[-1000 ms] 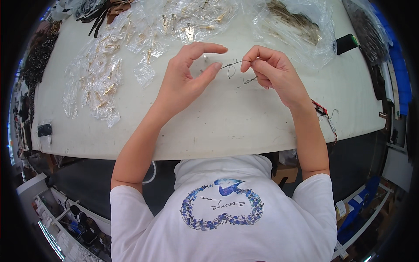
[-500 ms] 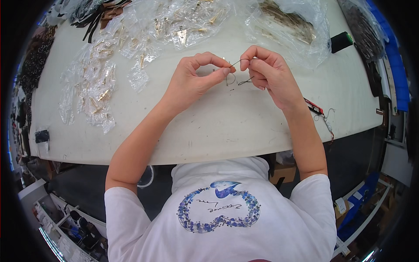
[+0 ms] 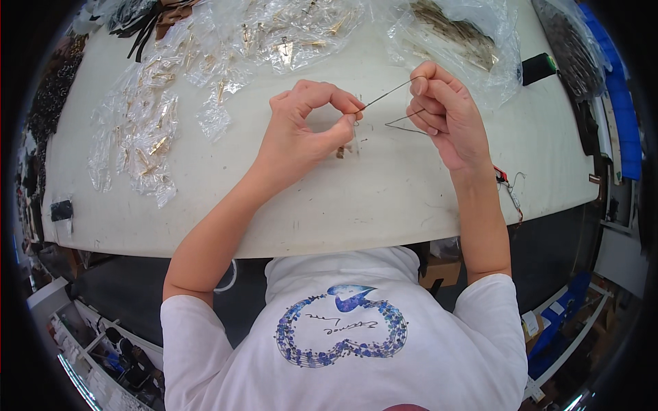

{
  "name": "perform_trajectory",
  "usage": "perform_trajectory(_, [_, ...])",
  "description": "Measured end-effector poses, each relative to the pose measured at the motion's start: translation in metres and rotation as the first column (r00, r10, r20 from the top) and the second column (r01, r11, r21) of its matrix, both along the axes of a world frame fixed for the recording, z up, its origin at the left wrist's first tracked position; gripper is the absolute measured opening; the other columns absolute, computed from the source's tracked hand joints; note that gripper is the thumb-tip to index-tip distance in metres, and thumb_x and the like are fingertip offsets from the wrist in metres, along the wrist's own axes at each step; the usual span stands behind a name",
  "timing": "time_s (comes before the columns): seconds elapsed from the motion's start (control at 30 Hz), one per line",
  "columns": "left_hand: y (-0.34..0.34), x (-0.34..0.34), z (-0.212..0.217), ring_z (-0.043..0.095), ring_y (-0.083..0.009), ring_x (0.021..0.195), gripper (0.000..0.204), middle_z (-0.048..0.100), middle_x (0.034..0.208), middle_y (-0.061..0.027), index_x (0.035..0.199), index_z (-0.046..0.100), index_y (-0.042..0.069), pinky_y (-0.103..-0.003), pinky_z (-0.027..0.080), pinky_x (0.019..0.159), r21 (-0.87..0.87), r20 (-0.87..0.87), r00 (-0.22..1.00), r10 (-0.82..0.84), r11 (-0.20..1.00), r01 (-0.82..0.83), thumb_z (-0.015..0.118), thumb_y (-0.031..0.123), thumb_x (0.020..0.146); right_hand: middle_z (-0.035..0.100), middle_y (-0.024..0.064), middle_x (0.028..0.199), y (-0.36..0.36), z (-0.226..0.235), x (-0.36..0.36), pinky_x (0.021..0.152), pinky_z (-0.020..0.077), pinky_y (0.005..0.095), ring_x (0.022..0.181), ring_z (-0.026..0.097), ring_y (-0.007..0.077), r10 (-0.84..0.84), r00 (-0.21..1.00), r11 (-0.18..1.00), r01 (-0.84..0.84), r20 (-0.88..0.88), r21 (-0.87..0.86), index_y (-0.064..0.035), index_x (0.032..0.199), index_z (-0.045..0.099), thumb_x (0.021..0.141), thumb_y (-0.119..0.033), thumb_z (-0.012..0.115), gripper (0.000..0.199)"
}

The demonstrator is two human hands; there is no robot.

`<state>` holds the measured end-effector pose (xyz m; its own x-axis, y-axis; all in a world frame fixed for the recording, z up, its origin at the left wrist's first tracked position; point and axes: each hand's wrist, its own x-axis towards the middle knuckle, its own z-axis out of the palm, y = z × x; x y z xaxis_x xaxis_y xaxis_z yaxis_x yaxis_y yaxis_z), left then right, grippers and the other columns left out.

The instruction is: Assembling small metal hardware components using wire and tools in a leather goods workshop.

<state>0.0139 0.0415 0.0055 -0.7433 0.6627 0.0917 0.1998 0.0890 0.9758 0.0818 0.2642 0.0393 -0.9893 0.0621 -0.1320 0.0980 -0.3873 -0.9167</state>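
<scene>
A dark thin cord [image 3: 389,93] runs taut between my two hands, above the pale tabletop. My left hand [image 3: 308,130] pinches one end between thumb and forefinger, the other fingers curled. The far end is gripped by the thumb and forefinger of my right hand [image 3: 449,116], whose remaining fingers fold over more of the cord; a slack loop of it sticks out to the left. Just below my left fingertips hangs a small brownish-gold piece [image 3: 340,152], too small to make out; whether it joins the cord I cannot tell.
Clear plastic bags with gold-coloured metal pieces [image 3: 147,154] spread over the table's left and far side. Another bag [image 3: 452,34] holds brown strands at the far right, near a black thread spool [image 3: 538,68]. A red-handled tool [image 3: 502,176] lies beside my right wrist.
My right hand has moved right and slightly away from me, drawing the cord out longer and straighter. My left hand stays nearly in place, still pinching.
</scene>
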Motion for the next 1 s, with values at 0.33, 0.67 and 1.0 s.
perform_trajectory(0.33, [-0.006, -0.006, 0.002, 0.064, -0.0115, 0.091, 0.009, 0.070, 0.095, -0.0053, 0.096, 0.061, 0.006, -0.028, 0.048, 0.085, 0.117, 0.317, 0.946, -0.069, 0.993, 0.033, 0.059, 0.014, 0.094, 0.033, -0.0105, 0.058, -0.004, 0.000, -0.001, 0.046, 0.0236, 0.0194, 0.048, 0.026, 0.0007, 0.032, 0.999, 0.997, -0.033, 0.014, 0.068, -0.0045, 0.090, 0.064, 0.095, -0.009, 0.049, 0.016])
perform_trajectory(0.67, [-0.004, -0.004, 0.013, 0.064, -0.0114, 0.090, 0.025, 0.071, 0.100, -0.0063, 0.112, 0.069, 0.003, -0.027, 0.050, 0.083, 0.119, 0.359, 0.920, -0.158, 0.985, 0.123, 0.061, 0.021, 0.097, 0.045, -0.0090, 0.062, -0.007, -0.001, 0.000, 0.046, 0.0268, 0.0189, 0.049, 0.030, 0.0007, 0.121, 0.993, 0.988, -0.122, 0.011, 0.097, -0.0045, 0.094, 0.066, 0.096, -0.010, 0.049, 0.018])
perform_trajectory(1.0, [-0.006, -0.002, 0.013, 0.064, -0.0109, 0.091, 0.019, 0.071, 0.097, -0.0057, 0.099, 0.070, 0.003, -0.029, 0.049, 0.084, 0.130, 0.371, 0.912, -0.176, 0.982, 0.137, 0.066, 0.021, 0.094, 0.066, -0.0037, 0.090, -0.013, -0.004, 0.001, 0.047, 0.0293, 0.0185, 0.050, 0.032, 0.0005, 0.168, 0.986, 0.983, -0.167, -0.008, 0.075, -0.0062, 0.096, 0.066, 0.096, -0.009, 0.050, 0.016])
